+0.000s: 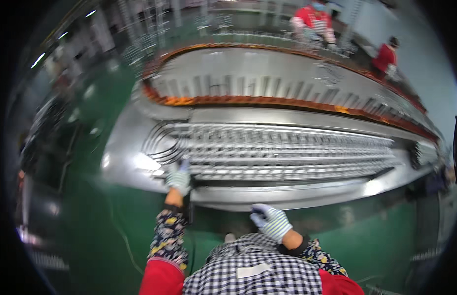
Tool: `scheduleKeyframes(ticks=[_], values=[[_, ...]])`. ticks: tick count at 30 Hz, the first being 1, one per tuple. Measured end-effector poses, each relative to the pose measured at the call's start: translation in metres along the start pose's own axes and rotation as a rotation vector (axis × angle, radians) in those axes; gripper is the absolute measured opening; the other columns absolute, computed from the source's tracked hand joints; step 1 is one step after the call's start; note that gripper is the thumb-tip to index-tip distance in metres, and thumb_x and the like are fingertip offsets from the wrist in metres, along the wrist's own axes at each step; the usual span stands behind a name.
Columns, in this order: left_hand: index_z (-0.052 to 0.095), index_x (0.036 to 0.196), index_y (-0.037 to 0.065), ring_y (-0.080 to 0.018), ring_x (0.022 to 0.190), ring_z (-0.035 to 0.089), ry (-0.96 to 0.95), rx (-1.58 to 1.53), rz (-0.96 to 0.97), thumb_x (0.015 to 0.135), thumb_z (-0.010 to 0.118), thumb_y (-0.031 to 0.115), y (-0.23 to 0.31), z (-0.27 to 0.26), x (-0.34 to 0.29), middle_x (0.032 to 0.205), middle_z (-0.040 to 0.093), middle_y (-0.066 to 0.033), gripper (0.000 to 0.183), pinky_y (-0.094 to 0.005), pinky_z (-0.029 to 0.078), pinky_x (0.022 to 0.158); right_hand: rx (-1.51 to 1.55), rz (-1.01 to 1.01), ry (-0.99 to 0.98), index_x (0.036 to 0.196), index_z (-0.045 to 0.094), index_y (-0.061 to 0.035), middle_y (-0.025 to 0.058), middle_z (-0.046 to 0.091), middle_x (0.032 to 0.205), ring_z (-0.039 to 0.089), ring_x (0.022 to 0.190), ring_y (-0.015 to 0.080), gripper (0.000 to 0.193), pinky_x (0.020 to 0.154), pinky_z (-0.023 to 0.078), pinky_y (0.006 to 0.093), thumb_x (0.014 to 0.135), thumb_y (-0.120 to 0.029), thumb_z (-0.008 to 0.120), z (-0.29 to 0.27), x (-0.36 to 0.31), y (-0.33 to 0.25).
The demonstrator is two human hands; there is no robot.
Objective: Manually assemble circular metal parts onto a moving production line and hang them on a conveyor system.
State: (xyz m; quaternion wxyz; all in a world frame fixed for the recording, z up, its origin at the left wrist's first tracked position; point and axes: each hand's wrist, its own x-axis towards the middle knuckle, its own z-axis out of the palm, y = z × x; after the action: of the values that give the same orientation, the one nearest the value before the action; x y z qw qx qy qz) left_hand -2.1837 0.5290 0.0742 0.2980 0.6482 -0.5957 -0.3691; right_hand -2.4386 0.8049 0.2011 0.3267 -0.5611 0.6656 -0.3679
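One white apron patch (253, 271), two hands (178, 179) (272, 222)

Wears a black-and-white checked apron (248, 286) across the chest, with a plain white strip (253, 271) set slightly askew on its front. Shows bright red sleeves (162, 279) at both upper arms. Adds dark navy sleeve covers (168, 238) along the forearms, in a floral print of yellow, white and pinkish touches, closed by black cuffs (301, 246). Has on the right hand (273, 222) a glove (277, 225) in thin whitish and blue-green stripes, greyish lilac over the fingers (258, 218); bears on the left hand (178, 178) a similar pale glove (177, 182), blurred in pattern
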Motion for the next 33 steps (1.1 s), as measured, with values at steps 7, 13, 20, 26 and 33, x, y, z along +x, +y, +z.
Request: scheduleKeyframes(ticks=[7,13,20,26,33], values=[[0.05,0.113,-0.001,-0.0306,0.105,0.047,-0.028,0.403,0.258,0.087,0.046,0.026,0.063,-0.002,-0.026,0.118,0.051,-0.0162,0.038,-0.0362,0.035,0.091,-0.22,0.018,0.05,0.1,0.057,-0.0046,0.016,0.062,0.086,0.06,0.076,0.0286,0.027,0.069,0.047,0.034,0.08,-0.023,0.055,-0.098,0.033,0.048],[0.055,0.102,0.002,-0.0212,0.074,0.051,0.209,0.206,0.222,0.081,0.058,0.03,-0.014,0.016,0.005,0.086,0.058,-0.0102,0.035,-0.0343,0.042,0.07,0.004,0.091,0.335,0.099,0.059,-0.0032,0.0097,0.063,0.084,0.057,0.075,0.0142,0.023,0.068,0.047,0.0277,0.081,-0.017,0.058,-0.252,0.108,0.147],[0.039,0.122,-0.003,-0.0273,0.104,0.046,0.387,0.187,0.204,0.083,0.056,0.027,0.036,0.069,-0.02,0.118,0.048,-0.0187,0.052,-0.0321,0.036,0.09,0.279,0.425,0.508,0.102,0.054,0.0021,0.0113,0.062,0.084,0.058,0.06,0.0154,0.028,0.051,0.048,0.026,0.083,-0.019,0.055,-0.416,0.134,0.218],[0.04,0.118,-0.004,-0.0224,0.1,0.048,0.474,0.079,0.028,0.085,0.053,0.017,0.11,0.063,-0.077,0.114,0.05,-0.0158,0.041,-0.0318,0.036,0.09,0.55,0.436,0.65,0.1,0.052,0.0,0.0104,0.058,0.074,0.055,0.053,0.0169,0.026,0.043,0.046,0.0286,0.082,-0.019,0.055,-0.478,0.198,0.29],[0.046,0.109,-0.003,-0.024,0.093,0.046,0.503,0.172,-0.104,0.087,0.049,0.019,0.139,0.074,-0.086,0.106,0.052,-0.016,0.031,-0.0351,0.035,0.085,0.57,0.496,0.943,0.1,0.052,-0.0023,0.0072,0.056,0.069,0.055,0.051,0.0181,0.026,0.043,0.047,0.0298,0.081,-0.02,0.052,-0.583,0.199,0.361]])
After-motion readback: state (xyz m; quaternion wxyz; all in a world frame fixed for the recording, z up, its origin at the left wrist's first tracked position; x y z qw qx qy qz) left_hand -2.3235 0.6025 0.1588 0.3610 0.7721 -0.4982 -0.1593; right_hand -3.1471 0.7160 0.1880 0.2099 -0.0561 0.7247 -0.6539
